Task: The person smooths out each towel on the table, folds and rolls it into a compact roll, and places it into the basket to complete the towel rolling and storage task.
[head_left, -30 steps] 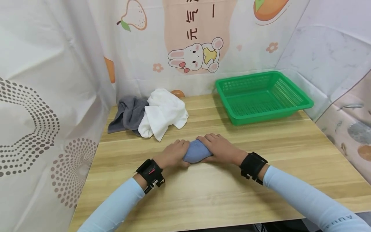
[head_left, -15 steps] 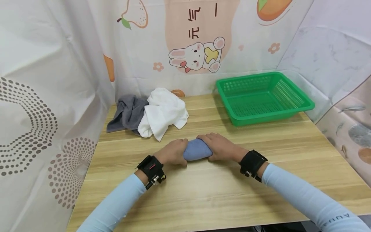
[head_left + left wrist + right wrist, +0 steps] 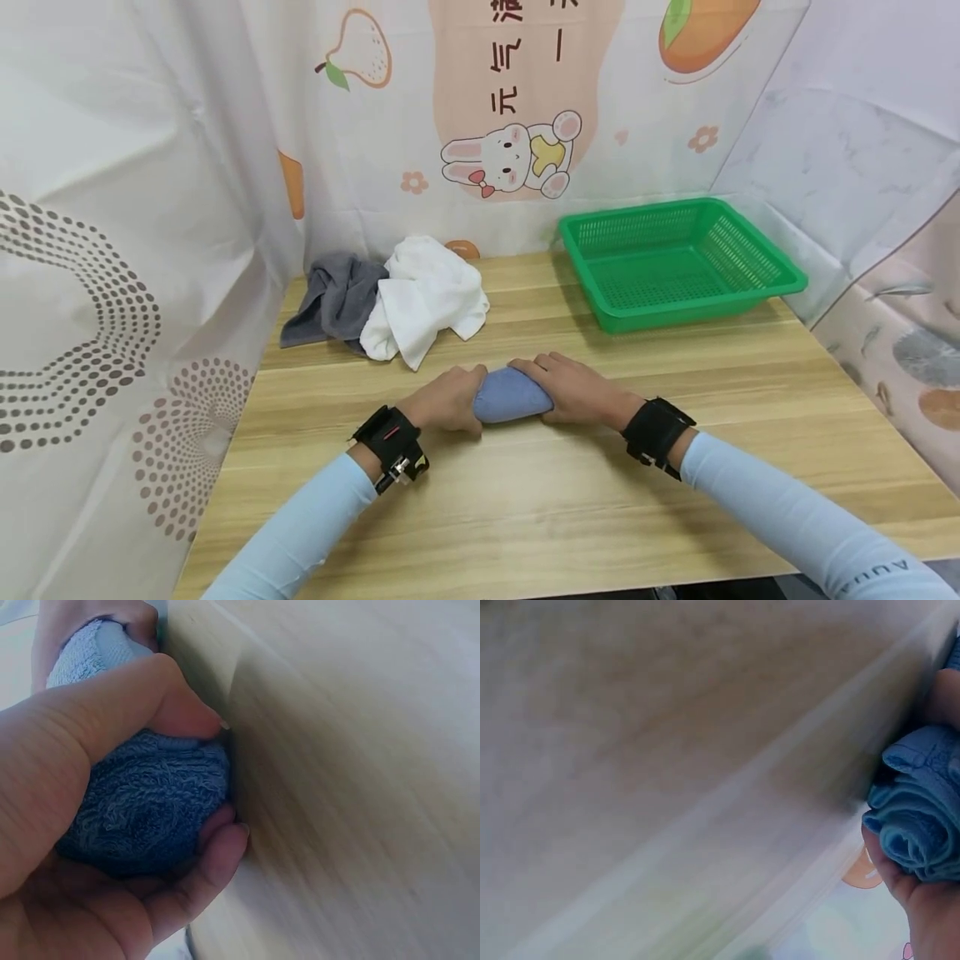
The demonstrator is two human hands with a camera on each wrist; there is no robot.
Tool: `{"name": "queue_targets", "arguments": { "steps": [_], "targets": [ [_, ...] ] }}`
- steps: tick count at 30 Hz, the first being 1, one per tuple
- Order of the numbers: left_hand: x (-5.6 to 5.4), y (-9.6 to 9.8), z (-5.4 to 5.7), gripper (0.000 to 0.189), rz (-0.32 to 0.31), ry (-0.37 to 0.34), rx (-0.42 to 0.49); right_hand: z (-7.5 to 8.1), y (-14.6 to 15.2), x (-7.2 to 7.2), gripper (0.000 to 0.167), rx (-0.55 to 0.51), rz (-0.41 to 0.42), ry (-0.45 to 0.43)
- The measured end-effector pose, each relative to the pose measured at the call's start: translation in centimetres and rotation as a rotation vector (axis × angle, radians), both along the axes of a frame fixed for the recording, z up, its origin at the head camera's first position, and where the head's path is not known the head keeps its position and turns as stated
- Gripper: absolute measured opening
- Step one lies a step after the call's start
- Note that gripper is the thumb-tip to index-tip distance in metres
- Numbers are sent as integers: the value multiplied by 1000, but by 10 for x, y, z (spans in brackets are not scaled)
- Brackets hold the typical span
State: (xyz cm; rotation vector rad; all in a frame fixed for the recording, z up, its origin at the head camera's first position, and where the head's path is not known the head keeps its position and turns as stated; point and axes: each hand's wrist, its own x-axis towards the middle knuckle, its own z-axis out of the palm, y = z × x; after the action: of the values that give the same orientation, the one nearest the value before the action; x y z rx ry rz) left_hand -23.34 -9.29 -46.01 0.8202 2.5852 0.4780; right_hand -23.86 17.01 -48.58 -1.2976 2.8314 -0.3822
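Note:
A blue towel, rolled into a short thick bundle, lies on the wooden table between both hands. My left hand grips its left end; in the left wrist view the thumb and fingers curl around the fuzzy coiled end of the towel. The right end is held by my right hand. From the right wrist, the spiral layers of the rolled towel show, with fingers around them at the frame's edge. Palms cover both ends of the roll in the head view.
Behind the left hand lie a crumpled grey towel and a white towel, touching each other. A green plastic basket stands at the back right of the table. Printed curtains close off the back and sides.
The left hand has shifted its grip at the towel's left end, its thumb drawn in closer. The roll lies more level than a second ago. The head view has moved slightly.

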Motion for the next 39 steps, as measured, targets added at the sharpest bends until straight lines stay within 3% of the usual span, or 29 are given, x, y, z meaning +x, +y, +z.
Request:
{"name": "queue_targets", "arguments": {
  "steps": [5,9,12,16,21,24,27,30,36,39],
  "targets": [
    [3,-3,-4,72,-4,11,18,3,-2,2,94,12,5,1],
    [3,-13,-8,73,-72,78,86,6,-2,4,93,7,4,24],
    [2,-23,-8,63,-109,141,145,10,6,5,93,-6,-15,37],
    [-5,-29,-6,36,-65,192,180,21,19,3,97,-40,-62,43],
    [-7,-19,-4,17,-29,265,201,43,32,-3,98,-136,-130,54],
    [-1,-5,-3,15,-82,316,215,56,38,-8,98,-166,-178,64],
    [0,25,-2,12,-209,391,235,68,51,-9,100,-178,-256,63],
    [-5,60,-1,17,-296,487,241,79,62,-9,99,-228,-351,60],
    [-17,123,6,45,-308,606,186,98,76,-9,95,-287,-496,96],
    [-23,148,9,48,-299,685,150,105,82,-8,96,-286,-545,119]
  ]
}}
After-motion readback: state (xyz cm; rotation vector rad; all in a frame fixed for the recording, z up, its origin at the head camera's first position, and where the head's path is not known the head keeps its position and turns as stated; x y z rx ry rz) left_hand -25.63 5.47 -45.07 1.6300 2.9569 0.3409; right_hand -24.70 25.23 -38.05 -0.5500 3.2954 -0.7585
